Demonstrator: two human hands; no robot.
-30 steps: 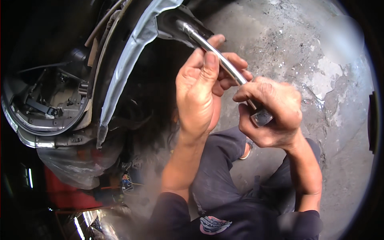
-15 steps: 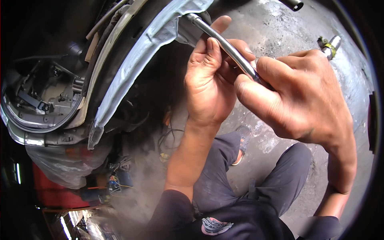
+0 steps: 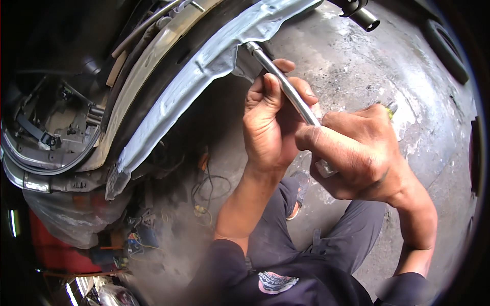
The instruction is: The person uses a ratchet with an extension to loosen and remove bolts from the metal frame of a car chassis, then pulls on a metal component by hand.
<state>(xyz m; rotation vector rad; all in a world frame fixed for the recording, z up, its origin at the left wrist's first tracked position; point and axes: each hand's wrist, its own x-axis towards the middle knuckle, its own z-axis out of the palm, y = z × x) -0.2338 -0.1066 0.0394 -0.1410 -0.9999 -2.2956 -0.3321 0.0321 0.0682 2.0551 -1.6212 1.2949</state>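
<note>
A chrome socket wrench (image 3: 292, 94) slants from the edge of a light blue-grey metal panel (image 3: 191, 76) down to the right. Its socket end meets the underside of that edge; whatever it sits on is hidden. My left hand (image 3: 268, 125) is closed loosely round the shaft near the middle, thumb on one side and fingers behind. At the lower end, my right hand (image 3: 357, 153) grips the handle. Bright metal shows below this fist, and a yellow-green wrapped end (image 3: 392, 109) sticks out beyond the knuckles.
At the left is an open vehicle body (image 3: 56, 127) with a black rubber seal and a beige curved strip (image 3: 148, 66). Clear plastic sheeting (image 3: 66, 214) hangs beneath it. A cable (image 3: 204, 191) lies on the grey floor. A dark pipe end (image 3: 368, 21) juts in at the top right.
My right hand has turned and sits lower and further left in view, with the wrapped handle end showing less. The left hand stays on the shaft. The whole view has shifted slightly.
</note>
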